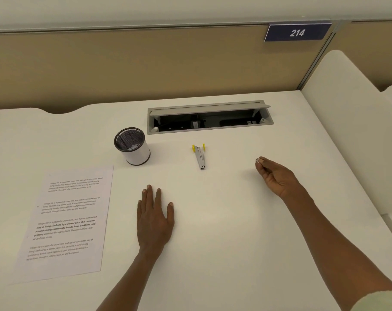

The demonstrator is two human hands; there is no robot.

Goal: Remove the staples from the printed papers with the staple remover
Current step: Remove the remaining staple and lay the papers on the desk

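The printed papers (67, 221) lie flat at the left of the white desk (224, 232), text facing up. The staple remover (200, 156), grey metal with yellow tabs, lies on the desk in the middle, untouched. My left hand (154, 218) rests flat on the desk, fingers straight, to the right of the papers. My right hand (275, 176) hovers at the right of the remover, and its thumb and fingertips pinch a small silvery staple (257, 160).
A mesh pen cup (132, 145) with a white wrap stands behind the papers, small metal bits at its bottom. An open grey cable tray (209, 117) is sunk into the desk's far side. A beige partition with a sign reading 214 (297, 32) stands behind.
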